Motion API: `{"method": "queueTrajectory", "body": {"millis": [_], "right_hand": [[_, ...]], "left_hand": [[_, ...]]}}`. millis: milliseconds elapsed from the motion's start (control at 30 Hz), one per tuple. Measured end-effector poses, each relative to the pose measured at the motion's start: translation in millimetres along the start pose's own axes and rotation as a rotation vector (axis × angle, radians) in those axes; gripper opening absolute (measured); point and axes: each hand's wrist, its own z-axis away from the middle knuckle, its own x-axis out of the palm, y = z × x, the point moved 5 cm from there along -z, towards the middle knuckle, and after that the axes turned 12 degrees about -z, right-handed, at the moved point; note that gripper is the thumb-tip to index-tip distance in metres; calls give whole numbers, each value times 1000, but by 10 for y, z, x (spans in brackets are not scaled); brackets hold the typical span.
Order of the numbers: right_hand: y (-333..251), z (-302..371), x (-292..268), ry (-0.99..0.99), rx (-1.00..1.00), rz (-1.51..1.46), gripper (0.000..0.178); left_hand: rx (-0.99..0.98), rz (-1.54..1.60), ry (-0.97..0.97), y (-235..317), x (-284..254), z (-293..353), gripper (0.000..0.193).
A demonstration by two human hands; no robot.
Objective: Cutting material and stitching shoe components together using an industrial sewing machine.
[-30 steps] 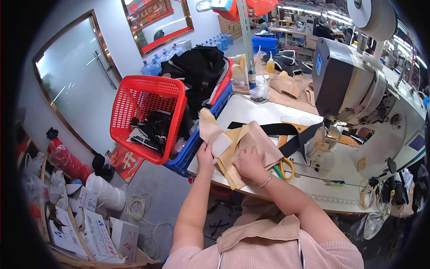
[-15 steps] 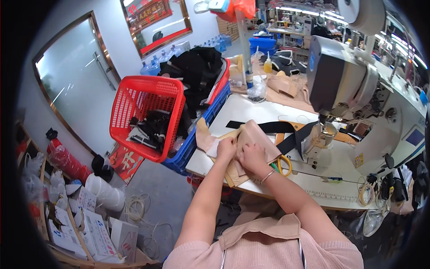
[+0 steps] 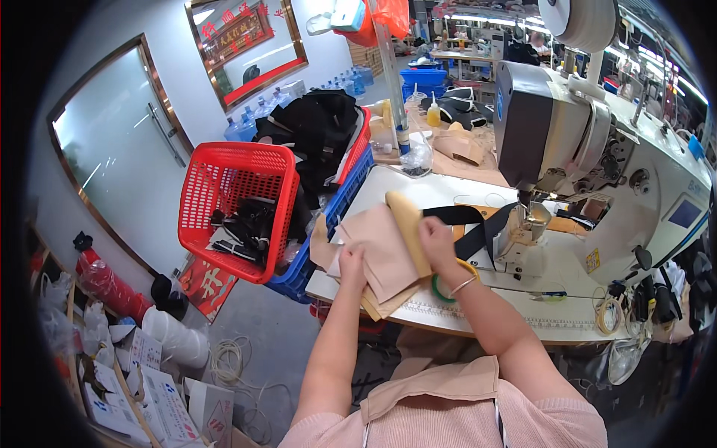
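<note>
A pinkish-beige piece of fabric (image 3: 379, 250) with a yellow-tan underside lies spread over the near left part of the white sewing table (image 3: 351, 201). My left hand (image 3: 352, 265) is closed on its left part, fingers pinched. At the fabric's right side, my right hand (image 3: 439, 243) is closed on the edge of the turned-up yellow-tan flap (image 3: 403, 220). Beside my right wrist shows a yellow and green ring-shaped thing (image 3: 441, 293), partly hidden. A black strap (image 3: 457, 215) runs from behind my right hand toward the sewing machine (image 3: 534, 127).
Red baskets (image 3: 196, 198) with black pieces stand on a blue crate (image 3: 299, 287) along the table's left side. A small pair of snips (image 3: 549, 294) lies near the front edge. A yellow bottle (image 3: 433, 112) and beige pieces (image 3: 457, 143) sit beyond the table.
My hands have moved apart, the left one toward me and left, the right one a little right. The fabric has opened out flat, its yellow-tan flap turned up. The view has shifted slightly.
</note>
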Motion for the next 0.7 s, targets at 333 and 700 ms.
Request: {"method": "queueTrajectory", "body": {"millis": [333,700], "right_hand": [[-1302,682,-1444,91,-174,-65,12],[-2372,1724,-3652,674,-171,-300,22]], "left_hand": [[-33,-125,188,200,-404,-685,26],[221,-949,349,559,-47,-742,48]]}}
